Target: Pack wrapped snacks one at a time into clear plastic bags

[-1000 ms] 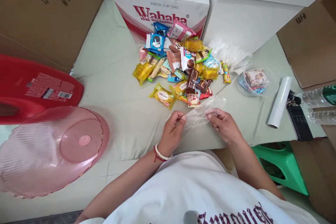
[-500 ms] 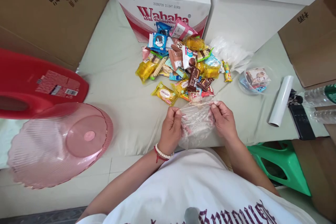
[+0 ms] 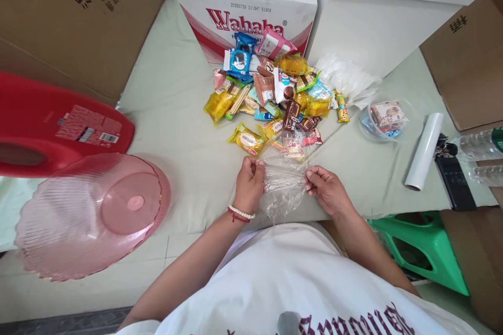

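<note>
Between my two hands a clear plastic bag [image 3: 285,188] is stretched, thin and crumpled, above the table's front edge. My left hand [image 3: 250,184] pinches its left side, a beaded bracelet at the wrist. At its right side my right hand [image 3: 328,188] grips the film between thumb and fingers. Just beyond the bag lies a heap of wrapped snacks [image 3: 265,89], with brown, blue, pink and yellow packets. A yellow snack packet [image 3: 247,138] rests nearest my left hand. The bag's far edge overlaps a pale packet [image 3: 293,145] at the front of the heap.
A pink ribbed bowl [image 3: 94,220] and red jug [image 3: 58,125] stand left. Behind the heap is a Wahaha carton [image 3: 247,15]. Rightward lie a crumpled white bag [image 3: 349,78], a clear tub [image 3: 385,118], a white roll [image 3: 424,152] and a black phone [image 3: 456,183]; below is a green stool [image 3: 428,251].
My hands have come slightly closer together and shifted left. The bag is now bunched into tighter folds between them, and my right hand's fingers have taken a different hold.
</note>
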### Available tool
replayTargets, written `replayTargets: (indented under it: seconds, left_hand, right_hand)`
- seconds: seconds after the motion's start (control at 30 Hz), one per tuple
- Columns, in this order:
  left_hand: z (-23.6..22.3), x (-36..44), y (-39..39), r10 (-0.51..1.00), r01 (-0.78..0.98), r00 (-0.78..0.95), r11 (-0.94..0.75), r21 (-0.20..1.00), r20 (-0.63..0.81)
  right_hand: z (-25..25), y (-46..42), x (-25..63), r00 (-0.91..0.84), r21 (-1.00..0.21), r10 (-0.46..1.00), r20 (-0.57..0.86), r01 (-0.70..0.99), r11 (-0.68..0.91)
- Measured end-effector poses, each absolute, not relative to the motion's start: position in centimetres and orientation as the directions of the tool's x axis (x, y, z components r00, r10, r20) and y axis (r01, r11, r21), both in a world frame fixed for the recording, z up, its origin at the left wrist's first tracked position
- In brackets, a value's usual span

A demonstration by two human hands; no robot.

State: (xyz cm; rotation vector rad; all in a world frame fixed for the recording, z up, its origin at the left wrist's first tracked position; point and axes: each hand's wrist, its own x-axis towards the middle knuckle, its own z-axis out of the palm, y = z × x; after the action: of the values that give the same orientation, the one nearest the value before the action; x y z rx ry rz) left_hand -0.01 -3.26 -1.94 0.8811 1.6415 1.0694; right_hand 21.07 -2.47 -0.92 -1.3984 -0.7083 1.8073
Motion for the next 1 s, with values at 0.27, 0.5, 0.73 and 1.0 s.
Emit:
replayTargets:
  seconds: [0.27, 0.5, 0.73, 1.0]
  left_hand:
    - [0.4, -0.8, -5.0, 0.917, 0.669, -0.102, -0.223, 0.709, 0.385]
    - [2.7, 1.7, -4.7, 0.989, 0.298, 0.14, -0.084, 0.951, 0.044]
    - [1.6, 3.2, -4.4, 0.991, 0.027, 0.01, 0.134, 0.991, -0.135]
    - [2.2, -0.1, -4.2, 0.881, -0.542, -0.177, 0.285, 0.79, -0.439]
  right_hand:
    - [-0.1, -2.3, 20.4, -0.122, -0.894, 0.904, -0.411, -0.139, -0.425]
    - [1.7, -3.1, 19.6, -0.192, -0.921, 0.929, -0.315, -0.176, -0.349]
    - [3.0, -3.7, 19.7, -0.087, -0.963, 0.96, -0.267, -0.023, -0.27]
    - [3.0, -3.2, 20.9, 0.07, -0.895, 0.929, -0.364, -0.303, -0.327]
